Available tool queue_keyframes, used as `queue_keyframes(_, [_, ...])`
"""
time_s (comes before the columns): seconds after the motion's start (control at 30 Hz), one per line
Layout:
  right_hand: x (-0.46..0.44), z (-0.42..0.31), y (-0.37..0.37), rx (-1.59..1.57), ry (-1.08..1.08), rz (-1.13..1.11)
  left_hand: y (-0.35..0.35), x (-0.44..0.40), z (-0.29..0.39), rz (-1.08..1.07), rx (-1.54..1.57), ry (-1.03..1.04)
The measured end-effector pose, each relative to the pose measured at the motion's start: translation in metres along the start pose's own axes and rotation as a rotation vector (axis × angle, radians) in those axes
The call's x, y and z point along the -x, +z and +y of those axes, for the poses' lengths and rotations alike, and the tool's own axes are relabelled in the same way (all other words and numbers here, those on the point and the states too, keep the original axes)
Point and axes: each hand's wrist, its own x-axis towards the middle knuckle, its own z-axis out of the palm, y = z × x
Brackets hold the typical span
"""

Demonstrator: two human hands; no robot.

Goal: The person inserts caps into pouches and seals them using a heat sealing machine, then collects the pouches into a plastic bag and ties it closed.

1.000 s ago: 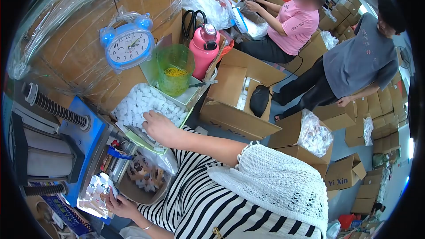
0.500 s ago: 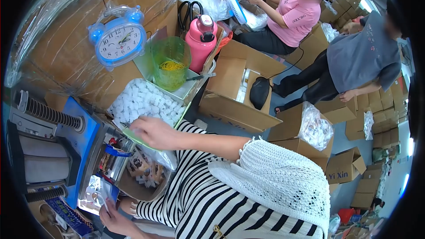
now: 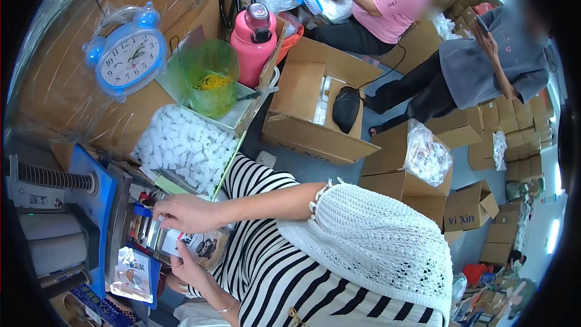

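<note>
Probably light and slick, the pouch suits edge pinching; left hand grips it, right hand, toward twelve o'clock, unclear.

This is a packing workshop: open cardboard cartons sit on the floor, more boxes are stacked behind, and a blue-framed machine stands beside a tray of small white pieces.
</note>
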Motion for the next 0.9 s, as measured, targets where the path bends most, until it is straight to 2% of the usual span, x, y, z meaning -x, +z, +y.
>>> queue_keyframes(0.13, [0.001,0.004,0.0,-0.048,0.078,0.01,0.006,-0.002,-0.005,0.027,0.06,-0.001])
queue_keyframes(0.23, [-0.003,0.007,0.0,-0.011,-0.105,0.15,0.003,-0.006,-0.008,0.021,0.039,0.009])
queue_keyframes(0.27, [-0.003,0.008,-0.002,-0.012,-0.104,0.15,0.001,-0.007,-0.008,0.004,0.008,0.012])
queue_keyframes(0.37, [-0.01,0.013,-0.014,0.221,-0.224,-0.143,0.002,-0.005,-0.01,-0.041,-0.049,-0.006])
queue_keyframes(0.4, [-0.009,0.012,-0.015,0.206,-0.231,-0.15,0.003,-0.005,-0.009,-0.06,-0.071,-0.023])
queue_keyframes(0.47, [-0.003,0.005,-0.008,0.049,0.056,-0.099,-0.002,-0.008,-0.017,-0.048,-0.191,-0.056])
queue_keyframes(0.5, [-0.003,0.016,0.003,0.051,0.057,-0.036,-0.001,-0.012,-0.015,-0.008,-0.293,-0.086])
queue_keyframes(0.53, [0.001,0.031,0.012,-0.049,0.088,-0.017,0.005,-0.007,-0.018,0.048,-0.24,0.029])
queue_keyframes(0.57, [0.0,0.031,0.013,-0.133,0.213,-0.04,0.005,-0.003,-0.006,-0.012,-0.27,-0.016])
queue_keyframes(0.6, [0.002,0.028,0.011,-0.163,0.252,-0.042,0.004,-0.005,-0.008,-0.04,-0.207,-0.044])
queue_keyframes(0.63, [0.001,0.025,0.008,-0.142,0.272,-0.067,0.004,-0.007,-0.021,0.019,-0.188,0.026])
queue_keyframes(0.67, [-0.003,0.013,0.002,-0.075,0.362,-0.135,0.002,-0.006,-0.011,0.002,-0.292,0.004])
queue_keyframes(0.7, [-0.003,0.016,0.004,0.077,0.275,-0.09,-0.001,-0.009,-0.016,-0.002,-0.225,-0.035])
queue_keyframes(0.73, [-0.002,0.031,0.004,0.234,0.02,0.038,-0.002,-0.012,-0.021,0.015,-0.132,-0.02])
queue_keyframes(0.8, [-0.015,0.032,-0.022,0.658,-0.235,0.128,-0.004,-0.02,-0.023,0.05,-0.042,0.013])
queue_keyframes(0.87, [-0.031,0.039,-0.039,0.949,-0.178,0.111,-0.011,-0.028,-0.021,0.093,0.033,-0.004])
queue_keyframes(0.9, [-0.031,0.043,-0.04,0.941,-0.187,0.105,-0.014,-0.033,-0.019,0.102,0.071,-0.013])
